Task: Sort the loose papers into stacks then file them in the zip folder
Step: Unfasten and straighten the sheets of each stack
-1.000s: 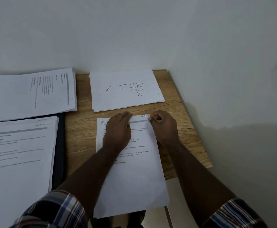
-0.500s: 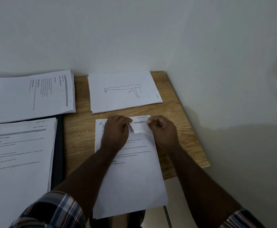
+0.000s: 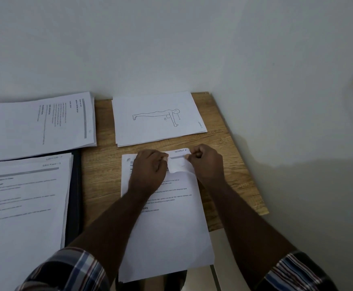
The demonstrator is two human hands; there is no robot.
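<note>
A stack of printed sheets [image 3: 171,232] lies lengthwise in front of me on the wooden table [image 3: 102,173], its near end hanging over the table's front edge. My left hand [image 3: 148,171] rests on the stack's top left part, its fingertips at the lifted top sheet. My right hand [image 3: 207,162] pinches the top right corner of that sheet, which is curled up and marked "Section 2". A dark zip folder [image 3: 75,198] lies at the left, mostly hidden under paper.
A stack with a drawing of a figure in plank pose [image 3: 158,118] lies behind my hands. Two more stacks of text pages sit at the left: one at the back [image 3: 37,124], one in front [image 3: 22,211] on the folder. White walls close the back and right.
The top right corner of the front stack's top sheet has been lifted and curled between my hands; a second ago it lay flat under my fingers.
</note>
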